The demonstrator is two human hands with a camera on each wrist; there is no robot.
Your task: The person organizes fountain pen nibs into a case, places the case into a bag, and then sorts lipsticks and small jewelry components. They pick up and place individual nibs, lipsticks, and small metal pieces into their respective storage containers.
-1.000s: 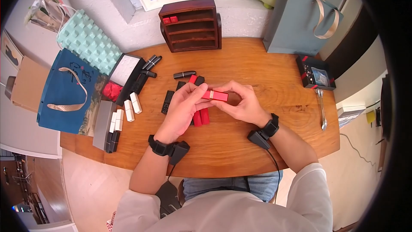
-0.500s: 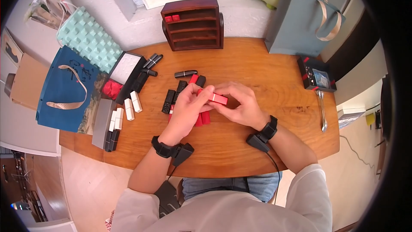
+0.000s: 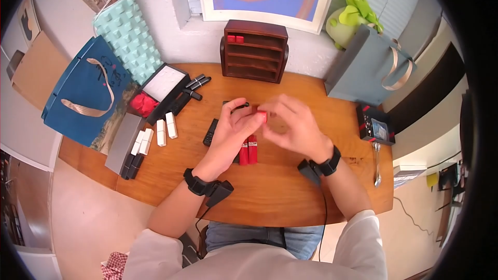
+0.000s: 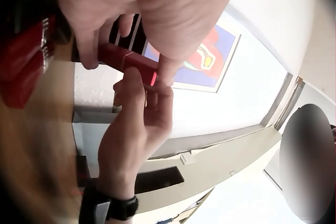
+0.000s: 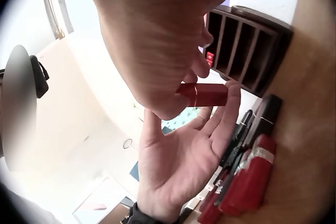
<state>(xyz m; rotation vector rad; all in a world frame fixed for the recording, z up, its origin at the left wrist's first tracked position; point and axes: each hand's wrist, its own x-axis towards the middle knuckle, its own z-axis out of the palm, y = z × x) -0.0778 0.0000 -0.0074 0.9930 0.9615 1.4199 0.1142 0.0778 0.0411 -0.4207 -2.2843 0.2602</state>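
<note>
A red lipstick tube [image 3: 263,116] with a thin metallic band is up between both hands, above the table. My left hand [image 3: 225,137] holds it, with the thumb near one end and a fingertip at the other; its other fingers are spread. My right hand [image 3: 301,129] pinches the tube [image 5: 210,94] between thumb and fingers near the band. Two red lipstick tubes [image 3: 252,150] lie just below the hands, beside a black textured tube [image 3: 210,132]; the left hand hides part of this group.
A dark wooden tiered rack [image 3: 254,67] stands at the back, two red pieces [image 3: 239,39] on its top tier. White tubes [image 3: 161,132], black tubes [image 3: 193,94] and an open box [image 3: 171,85] sit left, near a blue bag [image 3: 85,98]. Tongs [image 3: 377,166] lie right.
The head view has tilted upward. The red lipstick tube, seen lengthwise before, now shows mostly its end. My left fingers have spread, and my right fingers have shifted around the tube.
</note>
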